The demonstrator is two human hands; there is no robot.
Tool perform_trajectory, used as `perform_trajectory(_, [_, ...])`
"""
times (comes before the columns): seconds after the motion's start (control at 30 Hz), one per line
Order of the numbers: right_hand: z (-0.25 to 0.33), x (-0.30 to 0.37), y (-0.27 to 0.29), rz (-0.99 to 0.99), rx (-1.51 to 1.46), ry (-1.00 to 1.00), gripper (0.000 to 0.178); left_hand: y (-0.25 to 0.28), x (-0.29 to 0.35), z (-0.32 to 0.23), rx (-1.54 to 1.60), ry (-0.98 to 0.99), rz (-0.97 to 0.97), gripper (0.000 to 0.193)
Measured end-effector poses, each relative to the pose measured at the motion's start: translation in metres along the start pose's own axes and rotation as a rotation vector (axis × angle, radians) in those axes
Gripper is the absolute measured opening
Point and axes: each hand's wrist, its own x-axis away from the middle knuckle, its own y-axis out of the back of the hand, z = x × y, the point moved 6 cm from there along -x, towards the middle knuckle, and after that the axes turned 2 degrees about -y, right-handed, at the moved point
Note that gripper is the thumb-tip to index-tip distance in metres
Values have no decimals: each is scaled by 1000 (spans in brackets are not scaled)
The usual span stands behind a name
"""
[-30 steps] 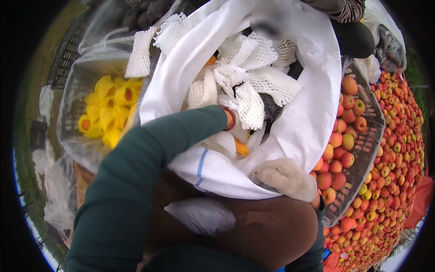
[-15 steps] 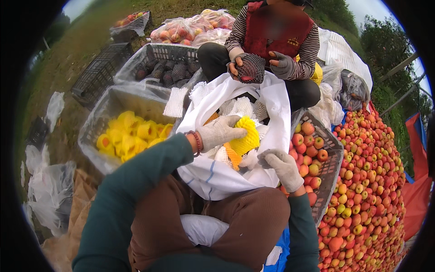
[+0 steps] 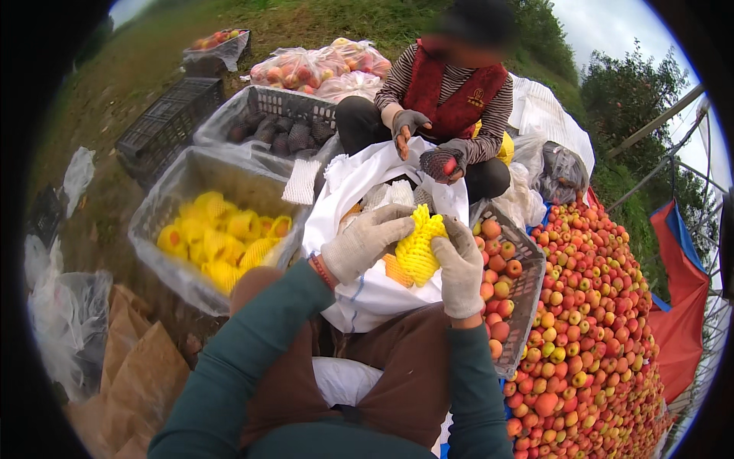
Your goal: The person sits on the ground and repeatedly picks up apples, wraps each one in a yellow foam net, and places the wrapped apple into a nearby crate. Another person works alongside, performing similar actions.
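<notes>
Between my two gloved hands is a yellow foam net sleeve [image 3: 420, 249], held over the open mouth of a white woven sack [image 3: 358, 300]. My left hand [image 3: 365, 243] pinches its left edge, and my right hand [image 3: 459, 268] has fingers closed on its right edge. The sleeve looks slack, and I cannot see any fruit inside it. White and orange foam nets [image 3: 395, 269] lie in the sack beneath. To the left, a plastic-lined crate [image 3: 153, 236] holds several apples in yellow sleeves [image 3: 222, 229].
A crate of bare apples [image 3: 527, 317] stands to my right, beside a large apple heap [image 3: 581, 321]. Across from me a co-worker [image 3: 459, 99] holds an apple in a dark net [image 3: 439, 164]. Another crate [image 3: 264, 98] contains dark-netted fruit. Bagged apples [image 3: 321, 65] lie behind.
My right hand has come up and left to grip the yellow sleeve, which only my left hand held before. The co-worker's dark-netted apple has passed from one hand to the other.
</notes>
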Motion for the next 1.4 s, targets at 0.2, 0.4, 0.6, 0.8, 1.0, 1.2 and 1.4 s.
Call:
perform_trajectory(0.2, [-19,3,-8,-108,-99,68,38,6,-1,17,369,157,-104,32])
perform_trajectory(0.4, [-21,2,-2,-253,-232,50,29,19,-1,21,772,122,-282,27])
perform_trajectory(0.6, [-24,2,12,-278,-330,108,25,2,-1,10,-57,203,13,19])
perform_trajectory(0.8, [-13,3,7,43,-511,-12,23,-8,-2,41,215,251,46,41])
perform_trajectory(1.0, [-32,20,26,-81,-183,134,33,-29,2,51,90,147,262,36])
perform_trajectory(1.2, [-8,83,33,-129,-27,37,33,-70,13,62,47,211,336,36])
perform_trajectory(1.4, [40,132,51,-199,-130,161,31,-98,16,49,39,187,345,36])
